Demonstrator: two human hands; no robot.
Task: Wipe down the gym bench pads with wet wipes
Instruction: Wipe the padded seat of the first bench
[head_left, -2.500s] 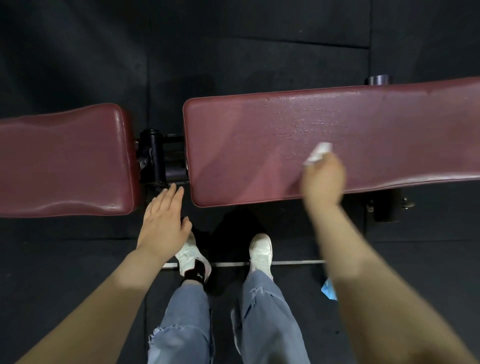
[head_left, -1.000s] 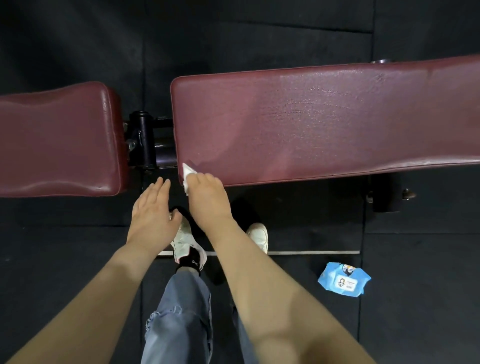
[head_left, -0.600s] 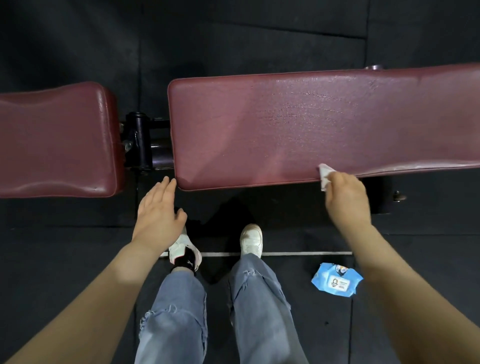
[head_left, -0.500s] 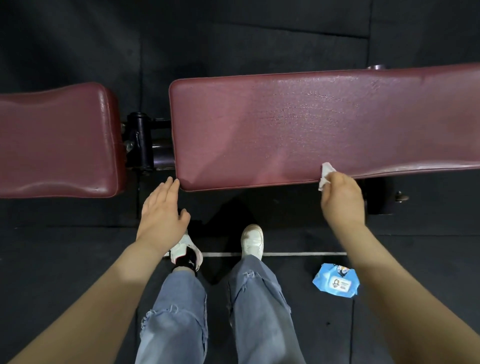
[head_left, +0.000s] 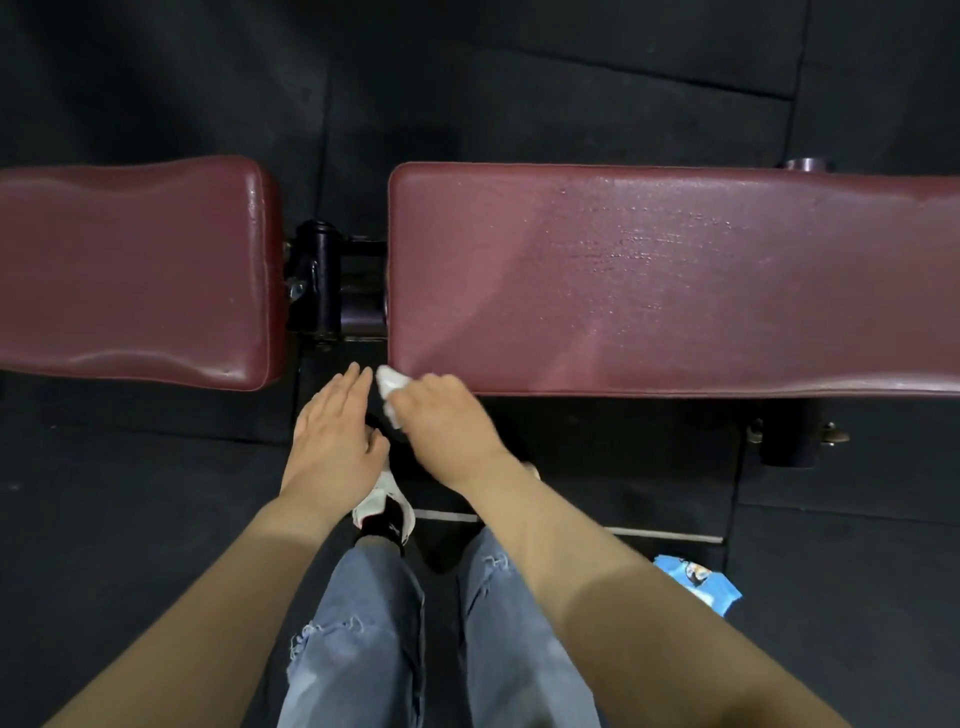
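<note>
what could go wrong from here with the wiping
The wipe is a small wad in the right hand, so it may be too spent to clean the short pad. The wipes pack lies on the floor near the feet, where it might get stepped on.

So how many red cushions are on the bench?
2. One red cushion is on the left; the longer cushion is on the right, running out of view, so more may be hidden.

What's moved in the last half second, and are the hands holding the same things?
The right hand, gripping the wet wipe as before, swept left along the long pad's near edge to its left corner. The left hand stayed open and empty beside it. The wipes pack remains on the floor.
</note>
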